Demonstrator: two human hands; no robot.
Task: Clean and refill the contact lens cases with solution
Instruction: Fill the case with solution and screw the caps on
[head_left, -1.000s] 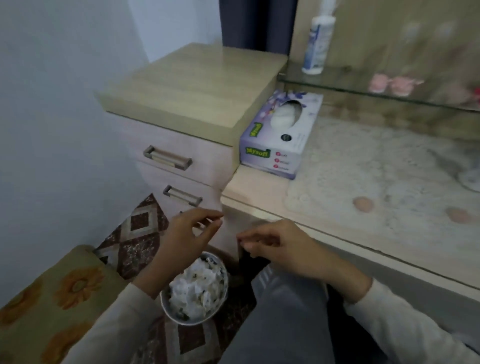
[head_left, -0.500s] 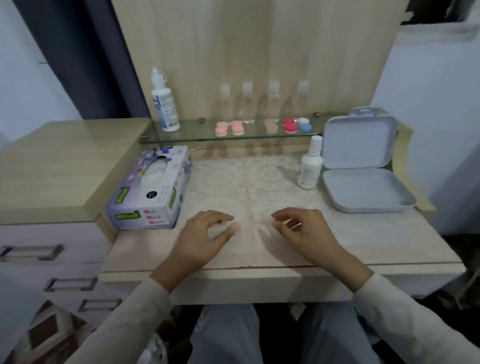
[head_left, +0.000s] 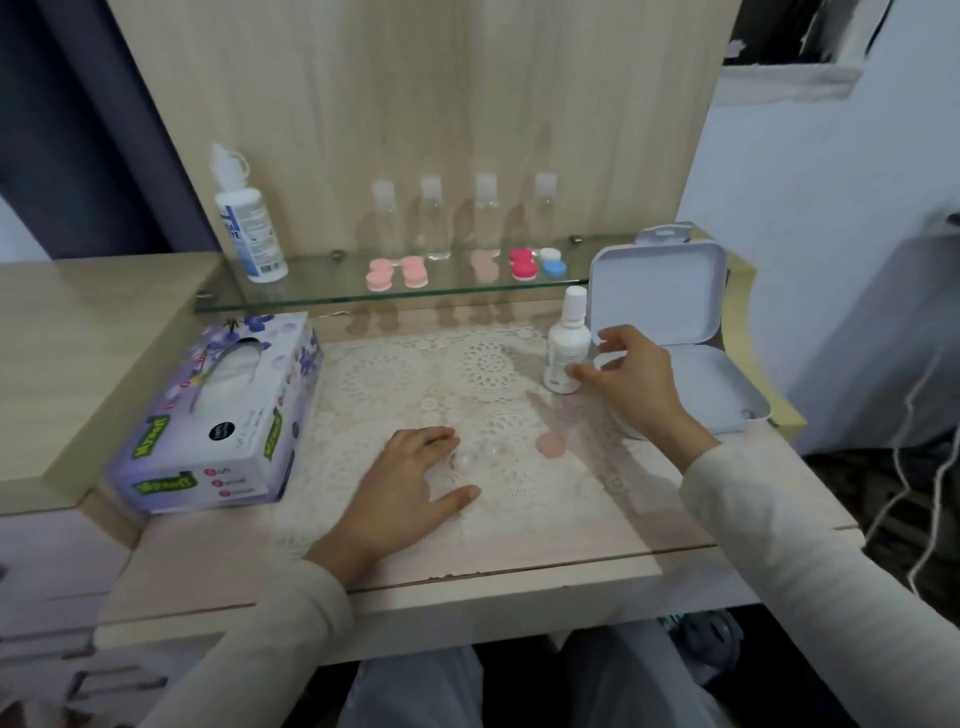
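A clear lens case (head_left: 480, 454) with its wells uncovered lies on the lace mat, and a loose pink cap (head_left: 550, 444) sits just right of it. My left hand (head_left: 410, 488) rests flat on the mat, its forefinger and thumb spread either side of the case's left end. My right hand (head_left: 631, 376) is at the small white solution bottle (head_left: 567, 349), which stands upright. The thumb touches the bottle's lower side and the fingers curve in the air beside it, not closed round it.
A glass shelf (head_left: 311, 296) carries a large solution bottle (head_left: 249, 228), pink lens cases (head_left: 397, 274), a red case (head_left: 522, 262), a blue-and-white case (head_left: 553, 262) and several clear little bottles. An open white box (head_left: 675, 312) stands at the right, a tissue box (head_left: 223, 415) at the left.
The view swung from the bin on the floor up to the table. My right hand moved from the middle of the mat to the small bottle; my left hand settled by the clear case.
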